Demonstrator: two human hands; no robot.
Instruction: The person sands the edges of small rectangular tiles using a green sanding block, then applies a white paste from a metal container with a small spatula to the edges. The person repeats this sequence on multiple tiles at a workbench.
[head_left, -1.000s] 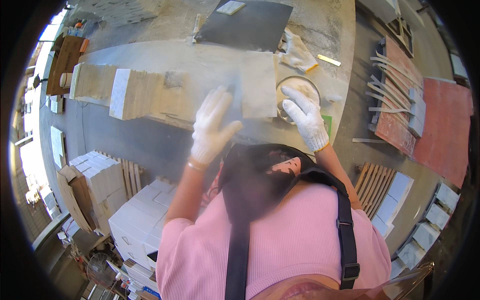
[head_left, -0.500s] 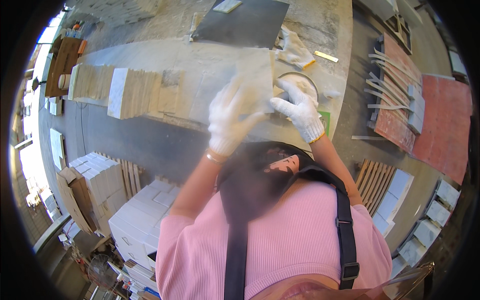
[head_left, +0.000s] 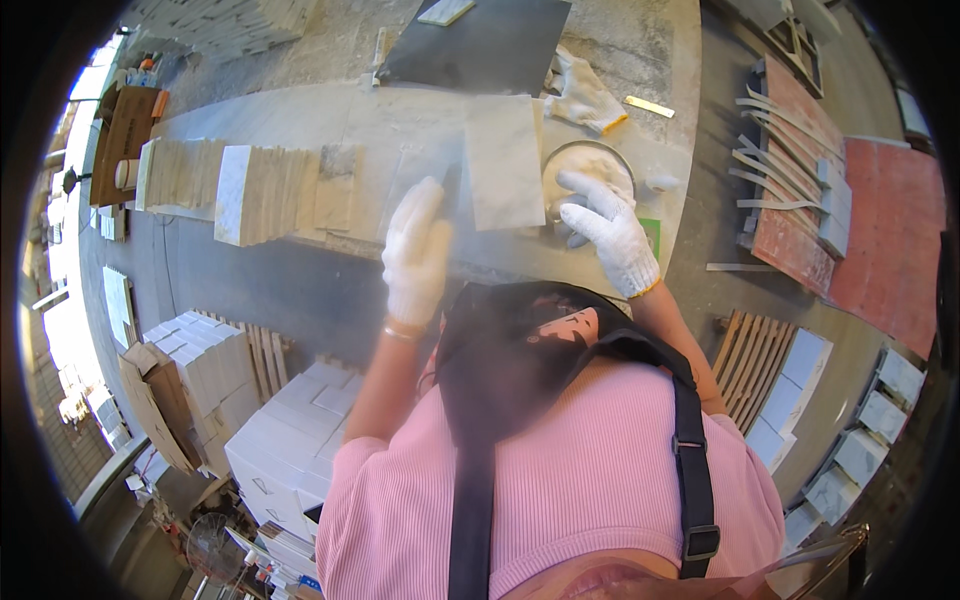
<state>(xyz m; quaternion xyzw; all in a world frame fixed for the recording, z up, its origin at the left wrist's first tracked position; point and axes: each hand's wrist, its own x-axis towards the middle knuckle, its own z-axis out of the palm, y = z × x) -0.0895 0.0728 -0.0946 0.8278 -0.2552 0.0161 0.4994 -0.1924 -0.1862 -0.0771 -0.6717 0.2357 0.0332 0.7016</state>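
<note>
A pale rectangular stone tile lies on the worktable, with the edge of another pale piece showing along its right side. My left hand, in a white knit glove, is raised to the left of the tile, its fingers stretched upward and apart from it. A narrow dark patch beside those fingertips is too blurred to name. My right hand, also gloved, hovers at the near edge of a round bowl with whitish contents. Its fingers are bent and spread, and nothing shows in them.
Rows of upright stone tiles stand on the table's left. A dark sheet, a loose glove and a yellow strip lie farther back. White boxes are stacked at lower left; a reddish board with pale strips is at right.
My left hand has moved left, off the tile, uncovering more of it. The tile now lies straighter and nearer the bowl. My right hand has shifted slightly right and down.
</note>
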